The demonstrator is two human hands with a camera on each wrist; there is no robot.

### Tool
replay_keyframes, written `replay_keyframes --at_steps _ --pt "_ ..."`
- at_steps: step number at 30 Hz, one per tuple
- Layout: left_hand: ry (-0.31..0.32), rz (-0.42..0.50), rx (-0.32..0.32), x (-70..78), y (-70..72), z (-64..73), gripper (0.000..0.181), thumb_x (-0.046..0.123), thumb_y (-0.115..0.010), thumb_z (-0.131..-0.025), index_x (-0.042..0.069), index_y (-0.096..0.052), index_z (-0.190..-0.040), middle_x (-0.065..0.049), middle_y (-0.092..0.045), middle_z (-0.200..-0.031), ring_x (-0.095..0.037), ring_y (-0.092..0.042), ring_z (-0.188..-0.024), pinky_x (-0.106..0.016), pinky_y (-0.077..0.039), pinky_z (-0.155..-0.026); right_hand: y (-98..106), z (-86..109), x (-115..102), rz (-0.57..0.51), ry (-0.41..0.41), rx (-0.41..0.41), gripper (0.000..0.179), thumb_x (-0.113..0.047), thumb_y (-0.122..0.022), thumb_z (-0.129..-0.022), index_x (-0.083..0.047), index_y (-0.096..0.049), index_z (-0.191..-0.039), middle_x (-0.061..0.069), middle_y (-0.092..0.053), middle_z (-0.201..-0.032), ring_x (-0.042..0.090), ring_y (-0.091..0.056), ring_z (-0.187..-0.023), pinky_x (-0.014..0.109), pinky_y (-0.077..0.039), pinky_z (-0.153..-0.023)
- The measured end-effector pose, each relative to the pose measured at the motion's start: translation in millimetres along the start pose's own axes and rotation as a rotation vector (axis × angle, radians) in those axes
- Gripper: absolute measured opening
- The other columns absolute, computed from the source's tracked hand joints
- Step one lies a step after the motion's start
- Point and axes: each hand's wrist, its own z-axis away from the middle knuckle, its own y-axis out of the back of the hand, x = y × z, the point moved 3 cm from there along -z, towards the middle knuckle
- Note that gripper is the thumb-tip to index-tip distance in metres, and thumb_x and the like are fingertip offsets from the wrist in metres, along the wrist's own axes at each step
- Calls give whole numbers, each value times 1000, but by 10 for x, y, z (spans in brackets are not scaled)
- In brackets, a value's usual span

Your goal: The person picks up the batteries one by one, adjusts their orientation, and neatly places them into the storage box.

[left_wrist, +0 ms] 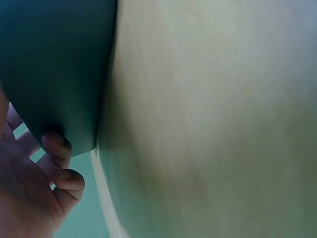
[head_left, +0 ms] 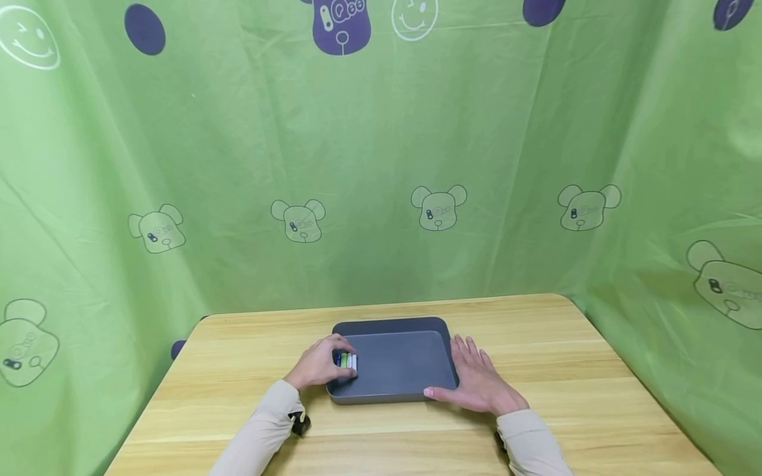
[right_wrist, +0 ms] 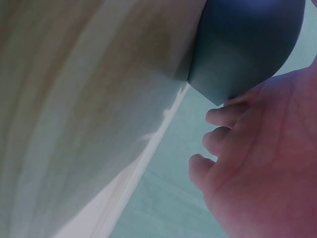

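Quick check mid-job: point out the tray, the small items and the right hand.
Tray [head_left: 401,363]: head view, bare inside floor.
Small items [head_left: 344,361]: head view, the green one.
Right hand [head_left: 476,382]: head view, back of hand.

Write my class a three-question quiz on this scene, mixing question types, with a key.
1. Multiple choice: What is the left grip holding?
a) a spoon
b) small items
c) a cup

2. True or false: The right grip is at the same end of the tray as the left one.

3. Fill in: The curtain behind the table is mainly ____ in colour.

Key: 1 b; 2 false; 3 green.
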Motion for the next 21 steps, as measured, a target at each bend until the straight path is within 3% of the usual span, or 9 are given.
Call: replay_keyframes --at_steps 21 --pt "-6 -45 -24 35 4 -20 42 36 -88 -75 17 -78 -112 -6 -70 -127 -28 -69 -111 -47 -57 -91 11 12 -19 4 -3 -1 131 -81 -64 -80 9 -12 -161 29 -9 -170 50 -7 -158 66 -10 -127"
